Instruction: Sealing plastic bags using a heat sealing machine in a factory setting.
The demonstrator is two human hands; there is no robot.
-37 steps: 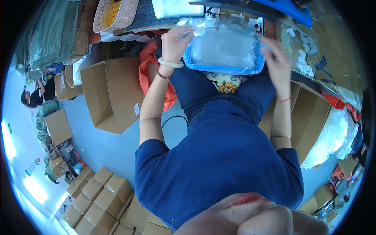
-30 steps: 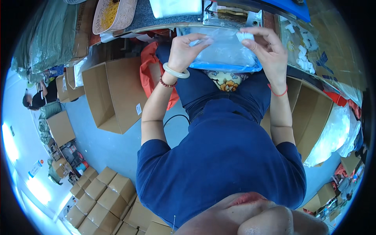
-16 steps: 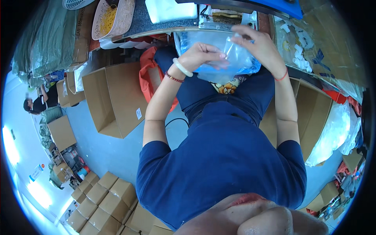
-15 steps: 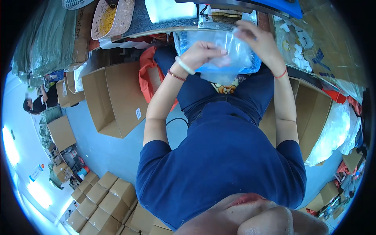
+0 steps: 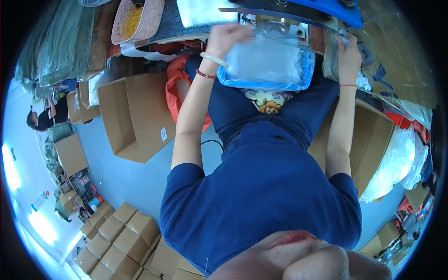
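Risk: the bag (image 5: 269, 63) is gripped at one corner only, so it could sag off the lap or snag under the blue bar (image 5: 298, 10).
Cause: thin, slippery plastic with nothing holding its right edge.
Bag: clear with a blue rim, on the lap, its top at the surface (image 5: 182, 29) edge.
Left hand (image 5: 227, 38): fisted on the bag's top left corner, forearm stretched forward.
Right hand (image 5: 349, 55): beside the bag, on crumpled plastic (image 5: 332, 65); I can't tell its grip.
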